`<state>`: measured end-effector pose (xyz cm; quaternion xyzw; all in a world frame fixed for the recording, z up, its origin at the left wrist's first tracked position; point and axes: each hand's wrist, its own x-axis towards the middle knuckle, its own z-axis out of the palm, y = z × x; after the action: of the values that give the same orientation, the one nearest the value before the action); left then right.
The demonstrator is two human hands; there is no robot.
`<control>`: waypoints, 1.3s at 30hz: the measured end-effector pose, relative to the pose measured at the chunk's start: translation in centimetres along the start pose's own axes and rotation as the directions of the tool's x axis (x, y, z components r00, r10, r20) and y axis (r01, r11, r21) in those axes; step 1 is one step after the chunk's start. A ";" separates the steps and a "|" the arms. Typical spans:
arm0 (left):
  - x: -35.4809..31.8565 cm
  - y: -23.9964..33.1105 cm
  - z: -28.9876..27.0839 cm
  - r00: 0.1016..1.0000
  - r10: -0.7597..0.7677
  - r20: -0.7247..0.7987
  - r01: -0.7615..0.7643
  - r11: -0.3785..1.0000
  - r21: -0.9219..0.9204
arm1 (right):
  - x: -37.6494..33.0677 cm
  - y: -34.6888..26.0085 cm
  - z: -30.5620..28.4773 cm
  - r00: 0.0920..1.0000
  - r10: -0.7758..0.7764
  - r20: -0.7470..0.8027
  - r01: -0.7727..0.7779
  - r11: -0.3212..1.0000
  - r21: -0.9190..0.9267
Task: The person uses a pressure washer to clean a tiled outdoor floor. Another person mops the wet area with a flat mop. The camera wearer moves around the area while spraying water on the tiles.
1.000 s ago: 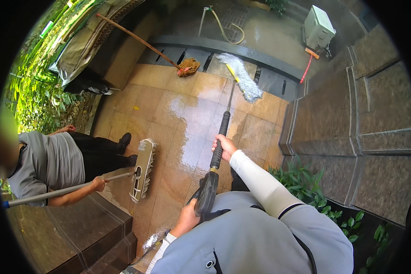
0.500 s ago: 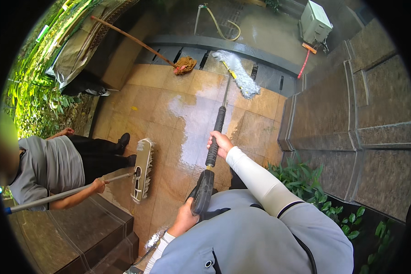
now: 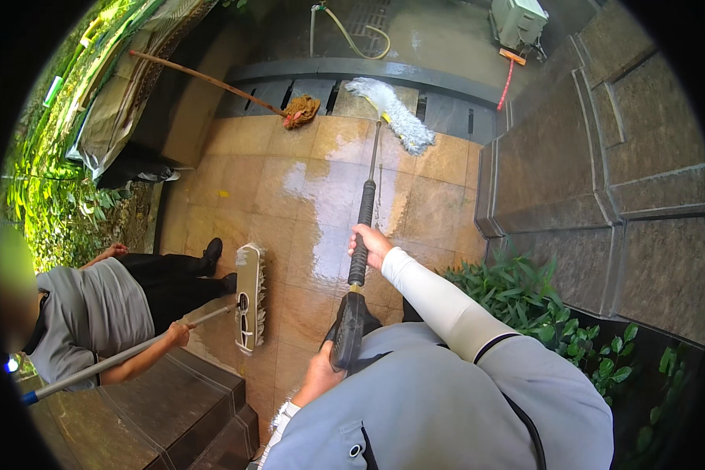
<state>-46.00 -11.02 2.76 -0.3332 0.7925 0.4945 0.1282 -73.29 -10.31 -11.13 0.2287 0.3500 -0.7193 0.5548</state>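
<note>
I hold a black pressure washer gun with a long lance, pointing away from me. My left hand is closed round its rear grip, close to my body; some of its fingers are hidden. Farther forward, my right hand wraps round the ribbed black sleeve of the lance. The thin metal end reaches a fluffy white-grey mop head with a yellow edge, lying across the far edge of the tiles. Whether lance and mop head touch, I cannot tell.
At left a person in grey holds a wide flat mop on the wet tiles. Beyond lie a brown mop, a hose, an orange-headed tool and a pale box. Stone walls and plants stand right.
My view has shifted slightly, so most of the scene sits farther left. The other person's flat mop has moved a little right over the tiles. Both my hands keep their hold.
</note>
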 end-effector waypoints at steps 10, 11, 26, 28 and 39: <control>-1.2 -5.8 0.3 0.998 0.013 0.057 -0.002 0.982 -0.187 | -1.8 2.4 -1.4 0.998 -0.015 -0.054 0.020 0.996 0.085; -1.0 -6.1 0.6 0.999 -0.010 0.040 0.018 0.978 -0.210 | -1.3 2.5 -0.8 1.000 -0.004 -0.021 0.006 0.998 0.069; -1.0 -6.5 -1.6 0.979 -0.110 0.174 0.151 0.958 -0.243 | -2.5 3.5 -1.5 0.990 -0.070 -0.120 0.082 0.992 0.097; -0.7 -6.7 -1.7 0.981 -0.091 0.169 0.134 0.956 -0.261 | -2.4 3.2 -1.3 0.990 -0.076 -0.121 0.087 0.992 0.096; -1.1 -2.8 -1.8 1.000 -0.003 0.030 0.005 0.997 -0.074 | -0.8 2.2 0.1 0.997 -0.038 -0.065 0.042 0.997 0.071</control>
<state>-43.14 -12.93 2.27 -0.3320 0.7709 0.5282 0.1286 -70.97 -10.22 -11.03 0.2642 0.3457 -0.7348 0.5203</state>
